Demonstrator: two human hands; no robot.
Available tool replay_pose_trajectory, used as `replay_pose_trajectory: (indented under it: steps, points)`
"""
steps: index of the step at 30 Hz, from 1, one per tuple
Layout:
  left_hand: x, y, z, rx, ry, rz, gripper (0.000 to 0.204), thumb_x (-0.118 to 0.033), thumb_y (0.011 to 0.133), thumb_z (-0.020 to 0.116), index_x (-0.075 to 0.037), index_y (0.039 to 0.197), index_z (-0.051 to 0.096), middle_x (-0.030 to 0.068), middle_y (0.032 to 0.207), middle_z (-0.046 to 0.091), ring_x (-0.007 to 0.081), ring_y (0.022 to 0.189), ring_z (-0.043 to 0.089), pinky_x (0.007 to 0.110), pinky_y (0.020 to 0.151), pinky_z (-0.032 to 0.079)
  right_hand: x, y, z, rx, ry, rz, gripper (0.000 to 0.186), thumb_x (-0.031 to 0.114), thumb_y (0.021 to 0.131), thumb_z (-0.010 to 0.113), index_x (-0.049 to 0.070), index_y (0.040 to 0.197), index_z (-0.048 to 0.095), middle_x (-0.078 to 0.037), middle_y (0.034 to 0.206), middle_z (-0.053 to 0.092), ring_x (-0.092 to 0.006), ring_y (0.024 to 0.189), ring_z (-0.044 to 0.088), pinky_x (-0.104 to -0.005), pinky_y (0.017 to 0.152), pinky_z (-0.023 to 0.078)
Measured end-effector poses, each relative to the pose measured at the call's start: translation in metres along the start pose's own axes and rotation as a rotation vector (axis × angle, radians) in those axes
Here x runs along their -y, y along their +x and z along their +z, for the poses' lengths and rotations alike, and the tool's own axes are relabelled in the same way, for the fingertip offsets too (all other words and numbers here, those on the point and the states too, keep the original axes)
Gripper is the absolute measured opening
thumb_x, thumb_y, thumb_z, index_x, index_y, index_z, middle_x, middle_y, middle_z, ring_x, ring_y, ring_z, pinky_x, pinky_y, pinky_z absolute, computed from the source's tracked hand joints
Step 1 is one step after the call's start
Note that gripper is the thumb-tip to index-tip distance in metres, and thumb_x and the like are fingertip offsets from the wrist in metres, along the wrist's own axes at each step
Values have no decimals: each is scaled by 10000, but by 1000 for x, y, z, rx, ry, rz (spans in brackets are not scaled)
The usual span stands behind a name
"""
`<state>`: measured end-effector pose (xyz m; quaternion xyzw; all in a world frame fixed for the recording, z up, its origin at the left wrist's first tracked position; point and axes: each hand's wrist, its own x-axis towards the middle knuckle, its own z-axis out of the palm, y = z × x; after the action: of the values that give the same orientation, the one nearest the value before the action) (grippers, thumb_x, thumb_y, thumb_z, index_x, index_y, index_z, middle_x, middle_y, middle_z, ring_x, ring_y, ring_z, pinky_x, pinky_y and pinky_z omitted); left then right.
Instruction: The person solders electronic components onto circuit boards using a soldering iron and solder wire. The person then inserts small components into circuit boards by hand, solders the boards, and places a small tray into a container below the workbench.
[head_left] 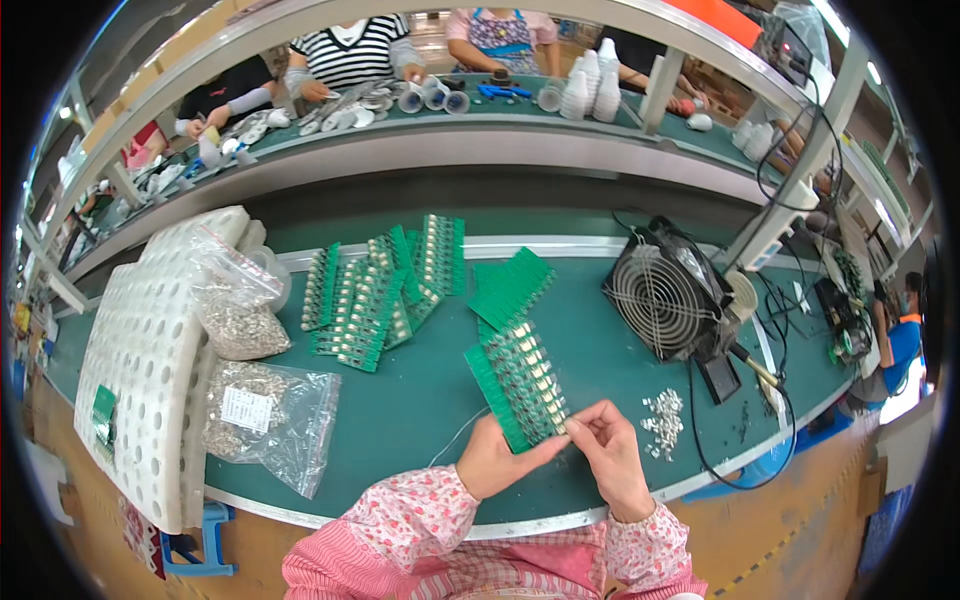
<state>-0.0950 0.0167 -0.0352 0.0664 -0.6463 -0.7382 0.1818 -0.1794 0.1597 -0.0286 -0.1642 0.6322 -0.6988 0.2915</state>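
Toward five o'clock, the left hand (492, 462) clamps a green circuit board (522, 385), the right hand (612, 458) pinched at its near corner, any part held hidden; steady support and gentle, straight pressure should work best

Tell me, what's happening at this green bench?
A person's left hand holds a green circuit board with rows of components, while the right hand pinches at its near corner; any part between is too small to tell. More boards lie ahead and left, and small silvery parts are heaped to the right.
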Motion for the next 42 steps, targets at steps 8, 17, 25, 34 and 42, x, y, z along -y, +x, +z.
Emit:
replay_pose_trajectory:
  steps: [8,17,25,34,42]
  points:
    - [-7,4,-6,-66,-87,-124,195,-2,778,700,4,952,614,37,879,654,100,784,615,253,710,502,17,-4,-35,-341,-775,-442,143,62,771,706,3,866,617,-94,800,622,-188,748,622,-284,702,486]
    - [-5,8,-5,-100,-162,-177,179,-2,782,698,-2,944,622,45,881,658,113,785,624,259,714,507,31,4,-84,-438,-1287,-579,136,79,725,697,63,854,659,-85,823,603,-279,796,544,-368,698,454]
    - [13,5,3,19,-271,-22,233,-64,803,688,1,1002,587,48,910,640,114,828,597,277,775,493,26,-1,-82,-368,-1120,-443,78,16,779,651,8,840,604,-97,774,591,-217,759,555,-339,667,439]
    - [15,6,-11,2,-284,3,179,-75,797,679,-15,929,574,29,794,634,95,740,597,264,702,494,6,14,-55,-177,-169,-85,119,57,896,583,14,1006,572,-31,857,610,-70,733,572,-188,656,463]
    - [24,8,-8,19,-154,-13,276,-97,792,708,-14,1026,587,26,924,640,91,839,586,258,764,481,6,12,-19,-120,-77,17,122,88,880,603,-8,955,593,-81,826,633,-101,687,594,-236,594,527]
